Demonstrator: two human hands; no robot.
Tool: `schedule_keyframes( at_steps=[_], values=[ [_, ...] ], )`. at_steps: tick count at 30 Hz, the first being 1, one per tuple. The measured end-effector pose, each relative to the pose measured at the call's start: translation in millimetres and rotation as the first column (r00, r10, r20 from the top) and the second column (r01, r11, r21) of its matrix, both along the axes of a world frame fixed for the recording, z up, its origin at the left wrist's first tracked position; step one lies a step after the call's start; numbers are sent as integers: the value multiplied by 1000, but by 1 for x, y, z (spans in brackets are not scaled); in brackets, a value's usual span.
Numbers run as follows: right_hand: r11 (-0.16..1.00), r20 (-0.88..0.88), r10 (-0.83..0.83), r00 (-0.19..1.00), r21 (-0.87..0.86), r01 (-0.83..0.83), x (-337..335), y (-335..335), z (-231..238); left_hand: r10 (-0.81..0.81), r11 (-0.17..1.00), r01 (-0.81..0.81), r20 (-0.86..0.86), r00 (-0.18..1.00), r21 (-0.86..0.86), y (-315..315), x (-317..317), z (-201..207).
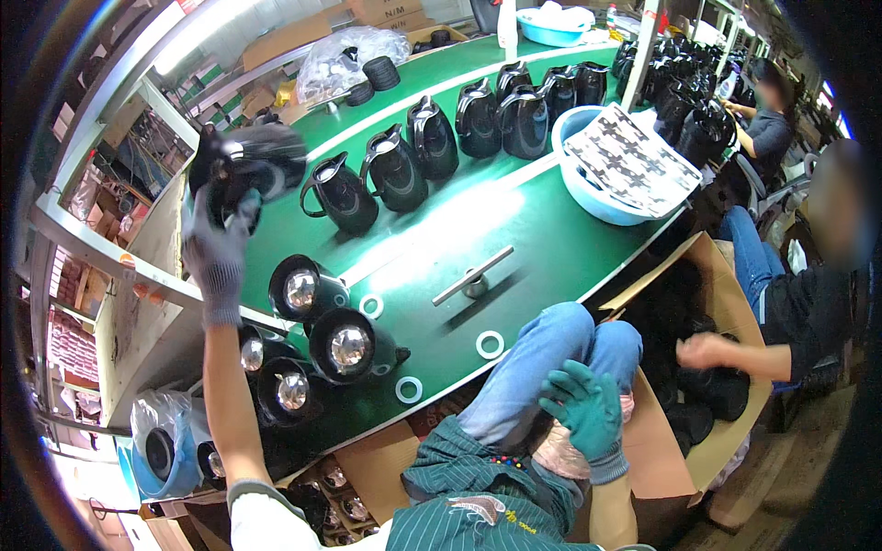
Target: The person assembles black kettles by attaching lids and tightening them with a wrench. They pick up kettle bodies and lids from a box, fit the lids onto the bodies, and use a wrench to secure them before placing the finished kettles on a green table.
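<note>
My left hand [218,253], in a grey knit glove, reaches out over the far left end of the green table. Its fingers are closed on a black jug [266,151], tipped on its side and smeared by motion; which part they grip is hard to make out. My right hand [586,409], in a green glove, is beside my knee with its fingers spread, holding nothing. Several black jugs with their rounded silvery bottoms showing [349,349] lie at the table's near left. White rings [490,345] lie flat nearby. A metal bar on a short post [473,283] stands mid-table.
Upright black jugs [397,170] line the green table [413,248]. A light blue basin [588,197] with a patterned cloth is at right. An open cardboard box [661,432] of black parts stands beside my leg, a person's bare hand [706,352] over it. Another co-worker [770,124] sits farther back.
</note>
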State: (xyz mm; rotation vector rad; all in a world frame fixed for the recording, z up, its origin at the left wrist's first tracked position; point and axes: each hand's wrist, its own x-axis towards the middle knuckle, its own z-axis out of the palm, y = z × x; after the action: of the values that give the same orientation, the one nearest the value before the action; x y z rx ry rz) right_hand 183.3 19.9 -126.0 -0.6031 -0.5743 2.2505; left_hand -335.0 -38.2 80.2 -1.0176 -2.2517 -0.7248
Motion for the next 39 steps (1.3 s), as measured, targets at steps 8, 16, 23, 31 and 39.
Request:
schedule_keyframes(
  at_steps=[8,16,23,31,39],
  values=[
    [989,-24,-77,997,-131,73,11,8,-21,344,918,-251,300,890,-306,25,-253,-155],
    [997,321,-17,947,-60,39,-24,18,-23,35,925,137,440,898,-354,-6,-220,-158],
    [994,333,-81,940,-45,101,-22,11,-28,116,778,425,771,626,-462,-56,-135,-121],
    [973,386,-73,920,231,-19,-24,-2,-9,-3,848,95,175,985,-521,-62,-114,-98],
    [18,258,-579,773,952,-304,-110,5,127,-386,886,398,97,917,-237,0,41,29]
  ],
)
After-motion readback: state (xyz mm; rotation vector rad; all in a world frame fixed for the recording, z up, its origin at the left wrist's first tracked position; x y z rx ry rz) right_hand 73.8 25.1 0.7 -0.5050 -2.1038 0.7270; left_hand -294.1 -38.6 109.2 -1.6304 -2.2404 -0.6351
